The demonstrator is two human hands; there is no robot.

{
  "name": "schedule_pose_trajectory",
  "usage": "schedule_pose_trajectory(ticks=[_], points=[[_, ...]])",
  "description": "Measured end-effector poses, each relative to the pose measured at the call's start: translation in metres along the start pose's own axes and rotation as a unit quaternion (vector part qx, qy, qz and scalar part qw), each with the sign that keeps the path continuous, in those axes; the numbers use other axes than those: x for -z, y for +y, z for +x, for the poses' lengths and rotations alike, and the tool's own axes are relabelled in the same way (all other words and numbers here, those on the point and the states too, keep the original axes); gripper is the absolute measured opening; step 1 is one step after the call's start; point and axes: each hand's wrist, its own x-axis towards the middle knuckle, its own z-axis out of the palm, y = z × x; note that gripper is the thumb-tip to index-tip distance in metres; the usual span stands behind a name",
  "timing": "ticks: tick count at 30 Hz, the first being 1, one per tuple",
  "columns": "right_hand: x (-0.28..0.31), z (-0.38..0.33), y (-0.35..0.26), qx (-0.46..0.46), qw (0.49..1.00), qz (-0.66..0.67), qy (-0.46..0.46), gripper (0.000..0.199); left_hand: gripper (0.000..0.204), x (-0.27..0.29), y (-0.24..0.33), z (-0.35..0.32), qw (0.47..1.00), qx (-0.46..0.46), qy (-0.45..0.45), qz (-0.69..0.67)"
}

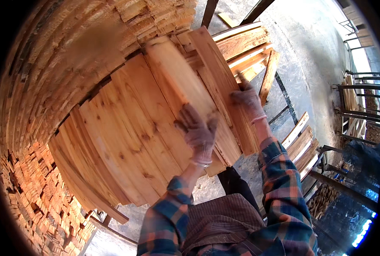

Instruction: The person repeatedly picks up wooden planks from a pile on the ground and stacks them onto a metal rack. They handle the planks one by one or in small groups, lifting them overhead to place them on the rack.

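Note:
Both my hands wear pale work gloves. My left hand (197,133) has its fingers spread at the lower left side of a light wooden plank (179,74), which is smeared by motion. My right hand (248,101) grips the right edge of another long plank (224,87); some of its fingers lie over the top face and one points away from me. This second plank sits to the right of the blurred one, slightly askew. Several knotty planks (126,136) lie side by side to the left, forming a broad wooden surface in front of me.
A tall stack of boards (70,64) rises along the far and left sides. More planks (245,45) lie beyond my right hand on a dark metal frame (286,91). Short boards (301,147) rest by my right forearm. Metal racks (362,102) stand farther right on the concrete floor (313,72).

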Motion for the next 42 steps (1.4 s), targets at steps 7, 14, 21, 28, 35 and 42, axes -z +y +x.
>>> schedule_pose_trajectory(ticks=[7, 14, 21, 28, 35, 42], points=[[0.045, 0.039, -0.001, -0.043, 0.998, 0.037, 0.004, 0.064, 0.096, -0.009, 0.025, 0.007, 0.999, -0.026, -0.022, 0.026], [0.045, 0.050, 0.007, -0.073, 0.994, 0.076, -0.017, 0.054, 0.075, -0.007, 0.041, 0.012, 1.000, 0.012, -0.025, 0.002], [0.049, 0.029, -0.003, -0.103, 0.984, 0.138, -0.051, 0.058, 0.050, -0.014, 0.023, 0.002, 0.999, -0.029, 0.013, 0.013], [0.025, 0.034, 0.001, -0.110, 0.990, -0.023, -0.087, 0.061, 0.065, 0.021, 0.025, 0.007, 0.993, -0.017, -0.070, -0.098], [0.020, 0.028, -0.008, -0.119, 0.987, 0.022, -0.103, 0.052, 0.071, 0.056, -0.097, 0.016, 0.969, 0.076, -0.013, 0.233], [-0.014, 0.015, 0.004, 0.028, 0.879, -0.475, 0.030, 0.083, 0.075, 0.043, -0.109, 0.009, 0.967, 0.054, -0.003, 0.250]])
